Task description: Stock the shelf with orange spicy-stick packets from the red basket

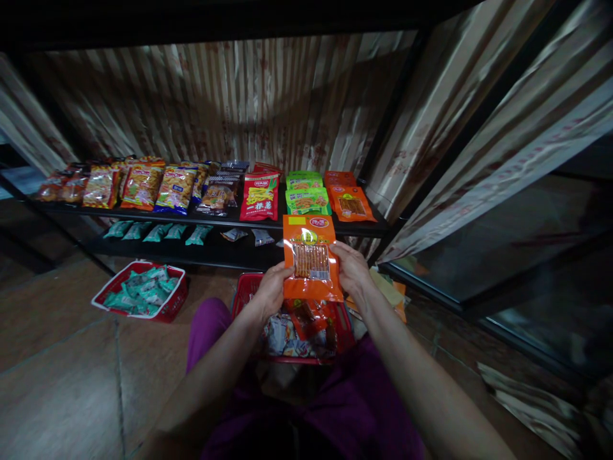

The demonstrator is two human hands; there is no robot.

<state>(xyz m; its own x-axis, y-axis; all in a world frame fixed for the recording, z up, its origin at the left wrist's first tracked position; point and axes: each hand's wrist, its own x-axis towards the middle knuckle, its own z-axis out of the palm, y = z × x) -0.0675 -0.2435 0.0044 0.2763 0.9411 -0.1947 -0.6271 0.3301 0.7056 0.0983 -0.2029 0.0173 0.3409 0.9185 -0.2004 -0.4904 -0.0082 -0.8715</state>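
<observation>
Between my two hands is an orange snack packet [311, 236] with a clear window showing brown sticks inside. My left hand [275, 287] grips its lower left edge, and my right hand [352, 265] grips its right edge. Below it stands a red basket [297, 361] holding another orange packet [309, 317] on top of several small white wrapped snacks [282, 335]. Beyond the held packet, matching orange packets [351, 204] lie at the right end of the black shelf [191, 217], beside green packets [308, 199].
Farther left on the shelf are a red packet [260, 198] and several other snack bags [175, 188]. Teal wrapped snacks [158, 232] lie on the lower shelf and fill a second red basket [175, 305] on the tiled floor. Curtains [215, 96] hang behind.
</observation>
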